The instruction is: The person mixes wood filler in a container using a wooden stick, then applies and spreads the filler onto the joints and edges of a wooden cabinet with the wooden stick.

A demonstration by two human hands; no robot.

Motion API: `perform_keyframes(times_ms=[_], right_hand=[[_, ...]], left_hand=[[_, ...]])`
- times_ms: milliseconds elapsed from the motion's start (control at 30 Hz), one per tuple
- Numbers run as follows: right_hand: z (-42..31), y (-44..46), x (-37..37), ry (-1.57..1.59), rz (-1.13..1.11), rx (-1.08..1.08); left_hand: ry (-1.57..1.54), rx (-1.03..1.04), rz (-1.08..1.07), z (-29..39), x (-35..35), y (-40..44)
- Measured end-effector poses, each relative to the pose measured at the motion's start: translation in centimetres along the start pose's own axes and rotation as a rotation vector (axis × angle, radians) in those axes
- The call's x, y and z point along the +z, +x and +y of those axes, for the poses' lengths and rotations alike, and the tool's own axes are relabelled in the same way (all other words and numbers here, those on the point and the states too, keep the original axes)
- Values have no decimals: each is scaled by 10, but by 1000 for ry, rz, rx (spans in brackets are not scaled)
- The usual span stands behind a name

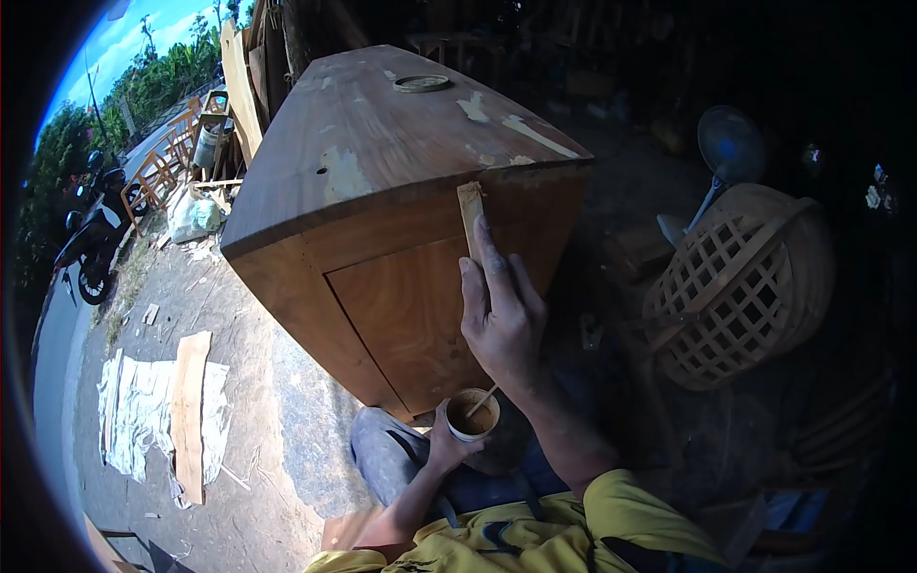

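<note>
My right hand (506, 320) grips a flat wooden strip (470, 215), index finger stretched along it. The strip's upper end, smeared with brownish paste, is at the near top edge of a wooden cabinet (315, 100); whether it touches the wood I cannot tell. Pale filler patches (346, 174) mark the cabinet top and its right edge. Low in front of me, my left hand (447, 447) is wrapped round a small white tub (474, 413) of brown paste. A thin stick (482, 399) leans in the tub. A round lid (421, 84) lies on the cabinet top.
To the right, in shadow, stand a woven lattice basket (731, 286) and a fan (731, 143). Left on the ground lies a white sheet (138, 411) with a wooden plank (191, 415) on it. A motorbike (94, 239) and wooden chair frames (158, 177) are farther off.
</note>
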State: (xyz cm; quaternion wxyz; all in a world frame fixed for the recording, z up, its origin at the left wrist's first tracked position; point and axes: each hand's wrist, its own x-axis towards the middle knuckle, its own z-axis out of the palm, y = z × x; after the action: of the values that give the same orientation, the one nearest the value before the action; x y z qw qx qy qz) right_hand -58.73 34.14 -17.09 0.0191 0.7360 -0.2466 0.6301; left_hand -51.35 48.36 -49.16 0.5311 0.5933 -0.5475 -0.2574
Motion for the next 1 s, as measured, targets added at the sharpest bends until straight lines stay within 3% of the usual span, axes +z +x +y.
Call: perform_keyframes(times_ms=[267,367,433,567,1000], right_hand=[[-11,1,-8,28,-7,-2],[-11,2,-8,-102,-17,10],[-14,-2,-21,-14,-107,81],[0,8,-13,-37,-16,30],[-12,-7,0,14,-44,-26]], left_hand=[[-5,-2,0,6,-4,0],[5,-4,0,8,-3,-2],[25,8,0,6,-5,1],[3,10,0,1,-2,2],[-5,18,21,4,-5,-2]])
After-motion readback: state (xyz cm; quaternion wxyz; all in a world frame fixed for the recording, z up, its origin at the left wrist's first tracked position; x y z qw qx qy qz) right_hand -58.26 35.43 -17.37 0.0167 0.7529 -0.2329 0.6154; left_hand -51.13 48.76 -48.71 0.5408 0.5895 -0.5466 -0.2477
